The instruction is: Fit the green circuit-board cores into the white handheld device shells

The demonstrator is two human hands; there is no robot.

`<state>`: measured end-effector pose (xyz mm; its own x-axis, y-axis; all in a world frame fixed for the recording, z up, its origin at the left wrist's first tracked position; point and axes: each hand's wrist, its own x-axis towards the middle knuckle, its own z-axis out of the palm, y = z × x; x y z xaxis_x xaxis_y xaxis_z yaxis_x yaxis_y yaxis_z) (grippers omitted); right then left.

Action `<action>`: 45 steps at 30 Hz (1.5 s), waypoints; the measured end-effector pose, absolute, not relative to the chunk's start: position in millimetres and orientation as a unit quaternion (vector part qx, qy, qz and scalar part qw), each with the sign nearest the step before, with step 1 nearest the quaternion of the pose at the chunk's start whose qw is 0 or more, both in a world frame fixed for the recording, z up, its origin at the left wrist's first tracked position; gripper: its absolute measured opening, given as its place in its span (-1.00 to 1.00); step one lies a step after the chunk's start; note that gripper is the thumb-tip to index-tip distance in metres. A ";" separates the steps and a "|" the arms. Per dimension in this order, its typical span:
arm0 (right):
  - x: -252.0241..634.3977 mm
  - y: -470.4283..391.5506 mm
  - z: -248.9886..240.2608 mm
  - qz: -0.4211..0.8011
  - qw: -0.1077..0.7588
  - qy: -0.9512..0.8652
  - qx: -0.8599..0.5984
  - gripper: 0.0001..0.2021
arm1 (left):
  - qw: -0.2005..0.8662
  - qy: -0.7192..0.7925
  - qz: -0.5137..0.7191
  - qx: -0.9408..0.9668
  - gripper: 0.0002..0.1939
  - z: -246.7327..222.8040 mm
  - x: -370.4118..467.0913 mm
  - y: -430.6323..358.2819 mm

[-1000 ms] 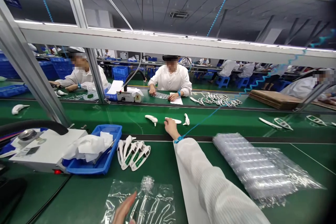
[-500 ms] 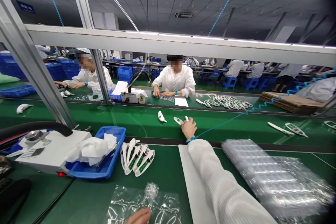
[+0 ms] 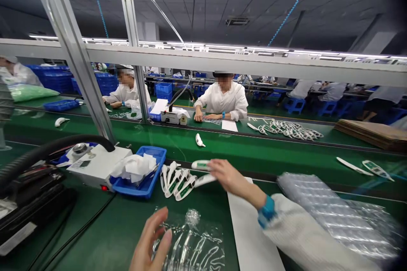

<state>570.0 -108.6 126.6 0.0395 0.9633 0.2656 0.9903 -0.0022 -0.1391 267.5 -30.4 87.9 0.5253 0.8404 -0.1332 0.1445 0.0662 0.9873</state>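
My right hand [image 3: 227, 175], with a blue wrist strap, grips two white plastic housing halves above the bench's far edge. One half [image 3: 199, 164] shows a green circuit board; the other half [image 3: 205, 180] looks like a plain shell. Just left of them, several similar white housings [image 3: 178, 183] with green boards lie in a cluster on the green bench. My left hand [image 3: 152, 239] is open, thumb and fingers apart, at the left edge of a clear plastic tray or bag [image 3: 199, 243]. Whether it touches the plastic I cannot tell.
A blue tray [image 3: 162, 161] with white cloth stands beside a white box-shaped device [image 3: 95, 163]. A white sheet [image 3: 251, 228] and stacked clear plastic trays [image 3: 321, 207] lie to the right. Beyond the green conveyor belt [image 3: 270, 154], a co-worker [image 3: 222, 97] works at the opposite bench.
My right hand has come back from the belt toward the near bench with the two housing halves. My left hand has risen further into view with its fingers spread. The camera has turned left.
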 end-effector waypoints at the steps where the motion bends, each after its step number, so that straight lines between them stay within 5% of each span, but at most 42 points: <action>1: 542.3 -118.9 132.9 -0.048 0.138 -0.778 -0.611 -0.72 | 0.632 0.388 0.261 0.618 -0.43 95.5 265.8 -24.0; 4: 464.9 -149.4 153.6 -0.043 0.133 -0.880 -0.454 -0.77 | 0.735 0.255 0.128 0.615 -0.44 113.7 259.0 -17.7; 8: 405.7 -178.8 187.5 0.013 0.092 -0.903 -0.419 -0.76 | 0.804 0.157 -0.109 0.563 -0.63 113.1 245.7 -41.2; 14: 391.9 -213.0 205.2 0.108 0.136 -0.828 -0.533 -0.76 | 0.857 0.213 0.019 0.469 -0.54 74.6 226.3 -85.6; 23: 400.1 -214.9 130.3 0.367 0.240 -0.631 -0.640 -0.92 | 0.798 0.327 0.057 0.503 -0.35 45.2 206.4 -122.3; 29: 367.1 -204.8 117.7 0.269 0.389 -0.579 -0.664 -0.92 | 0.769 0.392 0.076 0.499 -0.40 26.3 203.3 -132.5; 39: 340.6 -190.9 102.7 0.208 0.389 -0.610 -0.658 -0.84 | 0.758 0.317 0.089 0.562 -0.73 54.3 201.5 -123.1; 45: 310.4 -187.3 94.6 -0.074 0.407 -0.736 -0.536 -0.72 | 0.778 0.328 0.126 0.521 -0.73 58.3 197.6 -113.1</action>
